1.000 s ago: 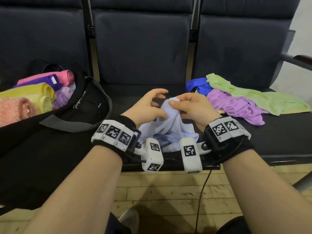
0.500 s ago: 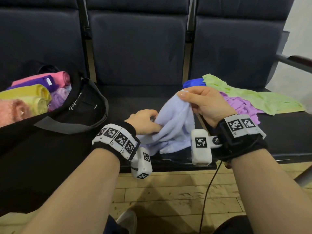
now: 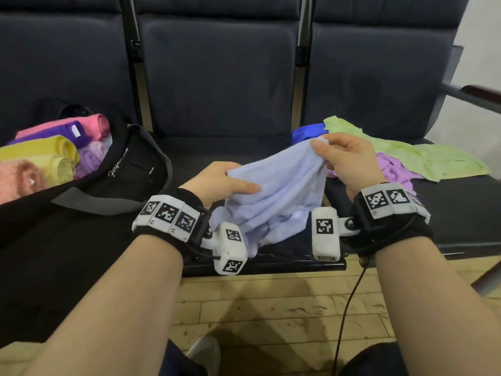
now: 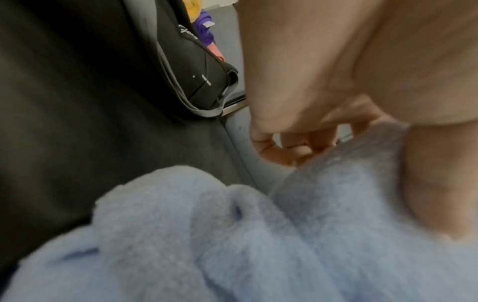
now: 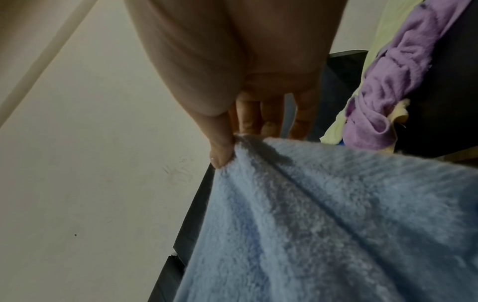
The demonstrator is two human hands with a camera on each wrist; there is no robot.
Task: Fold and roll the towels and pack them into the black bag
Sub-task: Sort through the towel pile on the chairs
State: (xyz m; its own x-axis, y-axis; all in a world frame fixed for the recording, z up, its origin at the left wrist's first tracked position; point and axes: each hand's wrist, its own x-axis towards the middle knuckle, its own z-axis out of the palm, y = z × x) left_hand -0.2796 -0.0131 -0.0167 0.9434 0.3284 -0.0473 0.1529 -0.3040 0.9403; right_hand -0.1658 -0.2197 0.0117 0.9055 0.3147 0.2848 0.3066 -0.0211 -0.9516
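A pale blue towel (image 3: 282, 196) (image 4: 232, 245) (image 5: 323, 214) hangs crumpled between both hands over the front of the middle seat. My right hand (image 3: 344, 161) pinches its top corner between thumb and fingers (image 5: 222, 151), lifted up and to the right. My left hand (image 3: 222, 183) grips the towel's left edge lower down, thumb (image 4: 434, 183) on the cloth. The black bag (image 3: 116, 185) (image 4: 196, 67) lies open on the left seat, with several rolled towels (image 3: 62, 147) inside: pink, purple, yellow, lilac, peach.
Loose towels lie on the right seat: a green one (image 3: 423, 158), a purple one (image 3: 393, 169) (image 5: 393, 85) and a dark blue one (image 3: 309, 131). A metal armrest (image 3: 471, 96) stands at far right. Wooden floor (image 3: 271, 308) and a hanging black cable (image 3: 349, 308) are below the seat edge.
My right hand has lifted the towel's corner up and to the right, stretching the cloth out. My left hand shifted from the bunched middle to gripping the left edge.
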